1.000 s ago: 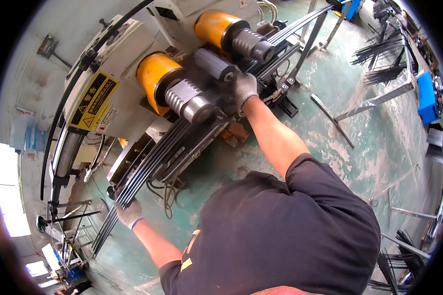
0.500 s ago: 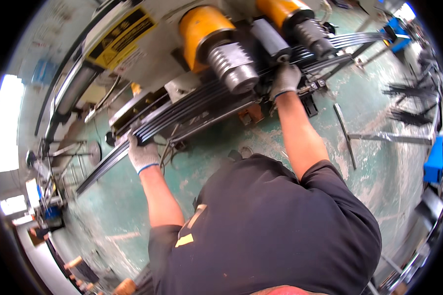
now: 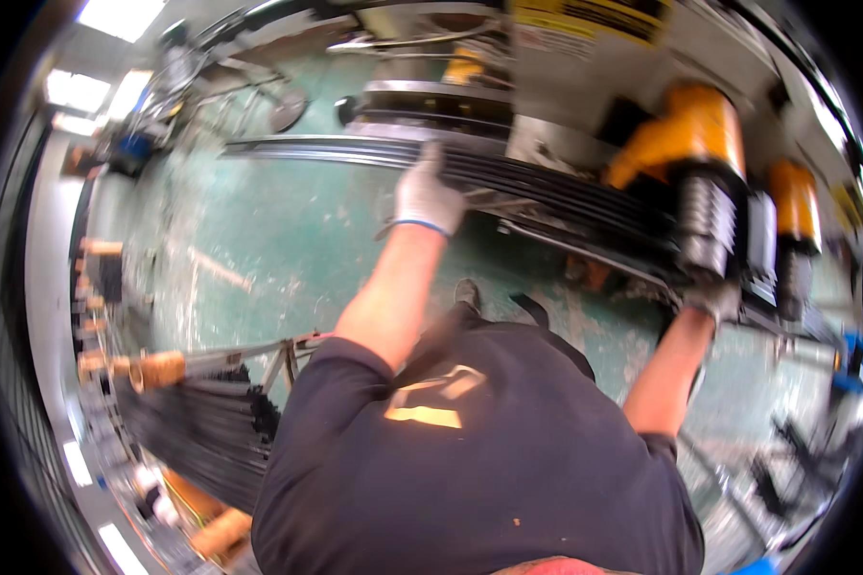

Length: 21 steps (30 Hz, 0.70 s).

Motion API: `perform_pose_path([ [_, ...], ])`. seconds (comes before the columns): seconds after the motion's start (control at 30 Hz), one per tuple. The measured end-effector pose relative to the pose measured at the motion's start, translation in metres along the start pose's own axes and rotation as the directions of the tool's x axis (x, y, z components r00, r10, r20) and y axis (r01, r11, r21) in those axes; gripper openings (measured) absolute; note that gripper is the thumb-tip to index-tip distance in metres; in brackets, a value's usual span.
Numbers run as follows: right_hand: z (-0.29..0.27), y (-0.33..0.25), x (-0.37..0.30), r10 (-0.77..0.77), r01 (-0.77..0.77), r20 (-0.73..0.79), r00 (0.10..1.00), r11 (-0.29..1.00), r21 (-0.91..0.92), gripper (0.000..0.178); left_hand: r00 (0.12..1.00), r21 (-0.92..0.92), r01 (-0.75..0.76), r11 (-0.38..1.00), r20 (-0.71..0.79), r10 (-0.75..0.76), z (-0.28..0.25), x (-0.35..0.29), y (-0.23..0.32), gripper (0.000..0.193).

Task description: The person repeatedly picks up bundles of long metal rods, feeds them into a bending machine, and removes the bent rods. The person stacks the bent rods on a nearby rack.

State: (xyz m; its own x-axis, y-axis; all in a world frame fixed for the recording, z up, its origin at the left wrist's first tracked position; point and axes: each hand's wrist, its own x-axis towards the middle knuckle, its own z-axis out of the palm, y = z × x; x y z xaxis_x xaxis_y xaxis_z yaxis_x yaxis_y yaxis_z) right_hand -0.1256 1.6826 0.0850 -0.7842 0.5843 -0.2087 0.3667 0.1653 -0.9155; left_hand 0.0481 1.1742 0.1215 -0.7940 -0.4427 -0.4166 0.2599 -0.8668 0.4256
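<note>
Left hand — curled round dark bars; right hand beside ribbed cylinder — grip unclear.

Several long, slim, dark bars are lying side by side in a close, flat bundle, their exact count blurring. Their surfaces are showing pale, glossy streaks toward the left and a duller black toward the right. They are running lengthwise along the front edge of the machine, their left ends jutting well beyond its left edge. Their right stretch is disappearing from view at a ribbed metal cylinder.
</note>
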Motion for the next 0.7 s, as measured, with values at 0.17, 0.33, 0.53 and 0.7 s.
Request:
perform_pose_path([
  [0.17,-0.007,-0.011,0.010,0.099,-0.090,0.013,0.995,0.835,0.542,0.061,0.990,-0.199,0.074,0.977,0.131,-0.048,0.008,-0.014,0.038,0.026],
  [0.33,0.005,-0.044,0.007,0.033,-0.010,-0.042,0.999,0.894,0.447,0.064,0.975,-0.124,-0.210,0.970,-0.098,0.199,-0.058,0.019,0.189,0.045],
  [0.53,-0.001,-0.037,-0.035,0.059,-0.018,-0.290,0.955,0.989,0.144,0.069,0.897,-0.103,-0.435,0.894,-0.137,0.421,-0.153,0.070,0.405,0.052],
  [0.7,-0.009,0.036,-0.137,0.344,-0.407,-0.615,0.710,0.913,0.041,0.074,0.836,0.032,-0.499,0.866,-0.244,0.491,-0.199,0.100,0.492,0.048],
])
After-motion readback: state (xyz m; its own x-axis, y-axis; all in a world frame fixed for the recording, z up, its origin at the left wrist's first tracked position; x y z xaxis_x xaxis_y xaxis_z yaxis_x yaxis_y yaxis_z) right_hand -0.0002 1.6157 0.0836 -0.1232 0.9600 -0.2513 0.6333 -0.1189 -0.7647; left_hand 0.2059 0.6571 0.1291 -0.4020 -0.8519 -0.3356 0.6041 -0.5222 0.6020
